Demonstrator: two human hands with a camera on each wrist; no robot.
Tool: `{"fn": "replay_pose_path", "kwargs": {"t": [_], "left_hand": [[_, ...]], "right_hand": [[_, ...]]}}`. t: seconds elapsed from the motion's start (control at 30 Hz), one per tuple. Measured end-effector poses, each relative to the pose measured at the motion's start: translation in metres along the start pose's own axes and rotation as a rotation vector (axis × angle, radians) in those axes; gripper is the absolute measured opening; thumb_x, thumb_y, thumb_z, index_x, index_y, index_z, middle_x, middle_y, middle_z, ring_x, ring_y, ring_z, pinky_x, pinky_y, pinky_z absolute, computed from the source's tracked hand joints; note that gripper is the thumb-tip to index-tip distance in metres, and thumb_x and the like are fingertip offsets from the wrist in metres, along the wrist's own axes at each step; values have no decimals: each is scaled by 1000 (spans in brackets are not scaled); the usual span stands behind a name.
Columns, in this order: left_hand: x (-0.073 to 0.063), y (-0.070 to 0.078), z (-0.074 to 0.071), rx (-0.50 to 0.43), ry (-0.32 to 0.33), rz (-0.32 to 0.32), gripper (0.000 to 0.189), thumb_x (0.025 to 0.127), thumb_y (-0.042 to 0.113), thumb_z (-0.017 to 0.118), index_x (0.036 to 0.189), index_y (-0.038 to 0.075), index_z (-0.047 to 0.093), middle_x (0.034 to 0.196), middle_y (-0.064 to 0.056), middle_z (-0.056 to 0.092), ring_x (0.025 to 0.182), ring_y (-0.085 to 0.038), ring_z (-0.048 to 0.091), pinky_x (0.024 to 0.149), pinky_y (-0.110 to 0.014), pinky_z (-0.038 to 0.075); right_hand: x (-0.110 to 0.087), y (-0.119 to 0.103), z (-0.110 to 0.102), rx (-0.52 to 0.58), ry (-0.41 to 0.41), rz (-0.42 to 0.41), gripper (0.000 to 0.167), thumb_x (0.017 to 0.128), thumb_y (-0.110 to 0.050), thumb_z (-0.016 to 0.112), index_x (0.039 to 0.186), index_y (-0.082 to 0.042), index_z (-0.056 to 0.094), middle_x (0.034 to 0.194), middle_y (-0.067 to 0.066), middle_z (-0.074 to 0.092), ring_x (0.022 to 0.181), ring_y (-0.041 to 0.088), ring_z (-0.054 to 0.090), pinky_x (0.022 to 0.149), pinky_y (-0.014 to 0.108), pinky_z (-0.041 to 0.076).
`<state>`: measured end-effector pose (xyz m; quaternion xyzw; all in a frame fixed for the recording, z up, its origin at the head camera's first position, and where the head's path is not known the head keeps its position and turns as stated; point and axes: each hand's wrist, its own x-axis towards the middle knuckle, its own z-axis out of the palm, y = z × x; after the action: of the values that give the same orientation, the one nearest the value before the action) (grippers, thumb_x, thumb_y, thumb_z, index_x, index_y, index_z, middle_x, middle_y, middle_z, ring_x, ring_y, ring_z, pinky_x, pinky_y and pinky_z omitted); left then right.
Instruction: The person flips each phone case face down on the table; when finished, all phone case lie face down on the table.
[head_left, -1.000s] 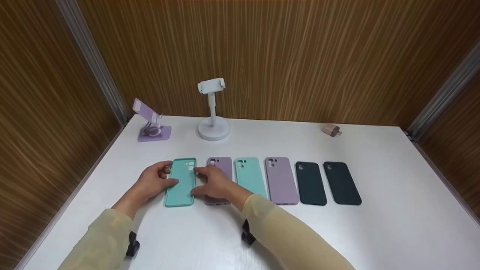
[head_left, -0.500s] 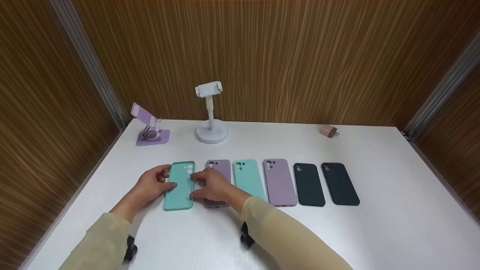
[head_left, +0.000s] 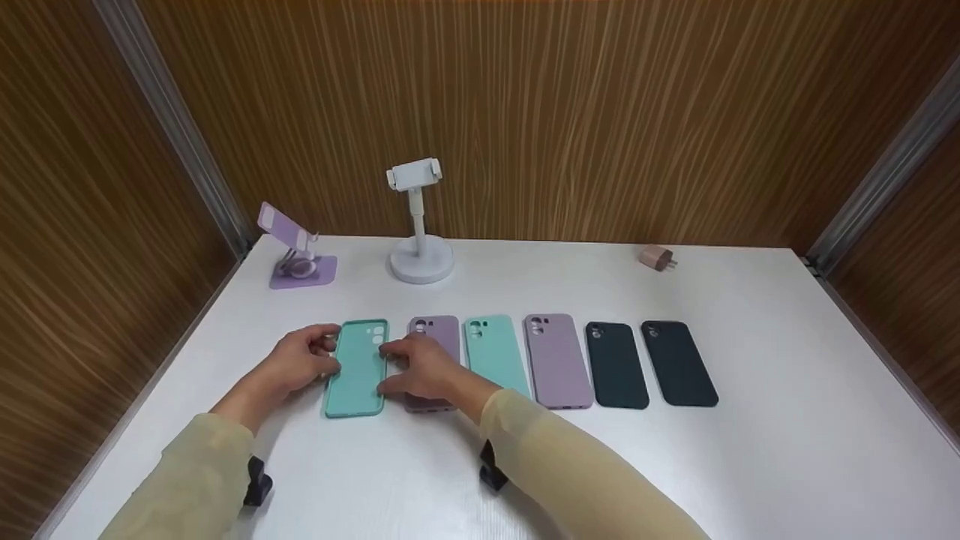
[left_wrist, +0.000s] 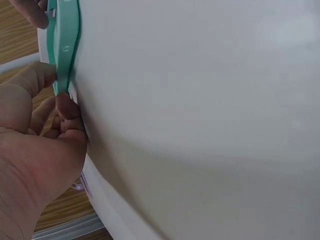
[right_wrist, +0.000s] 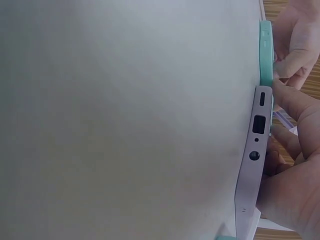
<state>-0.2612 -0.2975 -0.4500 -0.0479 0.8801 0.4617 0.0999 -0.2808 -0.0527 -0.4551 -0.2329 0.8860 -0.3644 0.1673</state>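
Observation:
A teal phone case [head_left: 358,375] lies on the white table with its hollow side up, its camera cutouts at the top right. My left hand [head_left: 294,361] touches its left edge with thumb and fingertips. On the opposite edge rest the spread thumb and forefinger of my right hand [head_left: 426,367]. Beneath my right hand lies a purple phone case [head_left: 444,330], partly hidden, back side up. In the left wrist view, fingertips meet the near corner of the teal case [left_wrist: 67,45]. The right wrist view shows the purple case's [right_wrist: 250,175] port holes beside the teal case [right_wrist: 266,55].
Rightward in the row lie another teal case [head_left: 495,349], another purple case [head_left: 559,364] and two dark cases [head_left: 617,367]. Behind stand a purple folding phone stand [head_left: 304,262] and a white phone stand [head_left: 421,259]. A pink charger plug [head_left: 656,257] lies back right.
The left thumb has drawn back from the teal case's inner face to its left edge. The right hand stays at the right edge. The head view has shifted slightly.

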Motion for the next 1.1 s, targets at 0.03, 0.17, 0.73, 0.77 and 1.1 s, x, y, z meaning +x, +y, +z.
{"fn": "replay_pose_path", "kwargs": {"t": [0.03,0.17,0.73,0.77,1.1], "left_hand": [[0,1,0,4,2,2,71,90,1,70,157,-2,45,124,-14,57,108,-26,50,80,-26,48],[1,6,-1,-2,3,7,72,90,1,68,158,-1,45,125,-17,59,106,-26,53,78,-28,50],[-12,34,-8,-25,-18,0,73,97,9,66,165,15,39,143,-21,55,115,-29,57,91,-37,54],[-13,36,-8,-31,-17,5,73,97,9,66,165,16,39,143,-21,55,116,-30,57,92,-37,54],[-15,44,-1,-106,5,37,69,99,13,71,163,17,43,142,-18,56,119,-28,56,101,-44,52]], "right_hand": [[0,0,0,-2,-2,0,63,89,-34,89,147,-21,66,132,1,61,117,16,55,112,33,44],[1,1,-1,-11,-8,-2,64,89,-34,88,148,-21,65,133,1,61,118,16,55,112,33,44],[0,0,-1,-35,-2,-10,63,89,-30,89,146,-16,66,133,2,63,118,16,56,113,33,44],[0,0,-1,-33,-1,-5,63,89,-30,89,146,-16,66,133,1,63,118,16,56,113,33,44],[0,0,0,-40,8,-18,62,89,-27,90,145,-15,67,138,2,63,125,17,56,114,34,43]]}}
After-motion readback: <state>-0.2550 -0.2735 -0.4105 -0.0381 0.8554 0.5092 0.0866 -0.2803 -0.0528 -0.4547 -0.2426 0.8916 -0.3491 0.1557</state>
